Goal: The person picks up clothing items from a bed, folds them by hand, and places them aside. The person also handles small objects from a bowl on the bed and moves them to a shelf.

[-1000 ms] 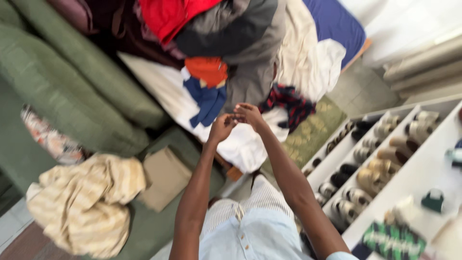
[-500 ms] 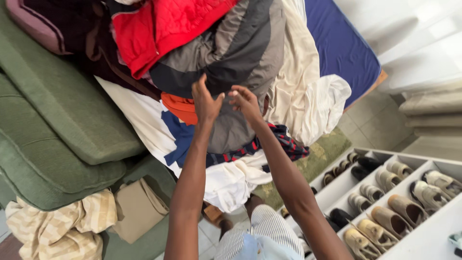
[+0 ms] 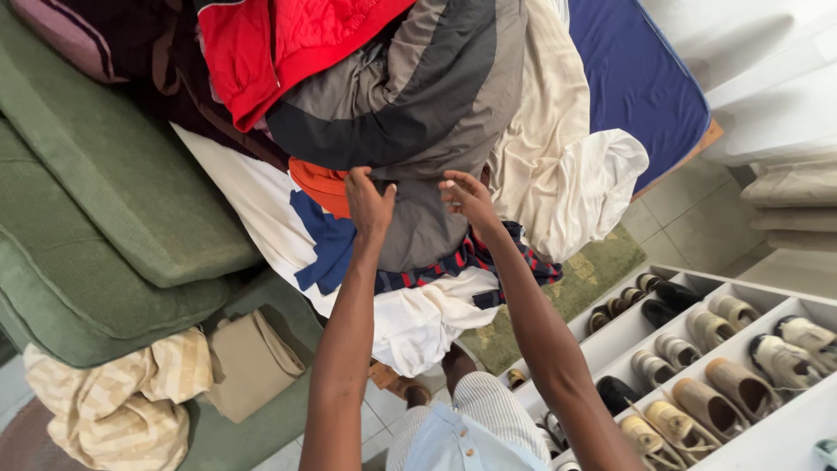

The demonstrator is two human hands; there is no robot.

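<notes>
Reaching into a heaped clothes pile, the left hand (image 3: 368, 202) and right hand (image 3: 469, 197) both pinch the grey jacket (image 3: 418, 113), ready to lift it free.

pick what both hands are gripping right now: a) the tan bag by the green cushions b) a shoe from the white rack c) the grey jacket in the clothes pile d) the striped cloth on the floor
c: the left hand and right hand both pinch the lower edge of the grey jacket in the pile, well away from the shoe rack, tan bag and striped cloth.
</notes>
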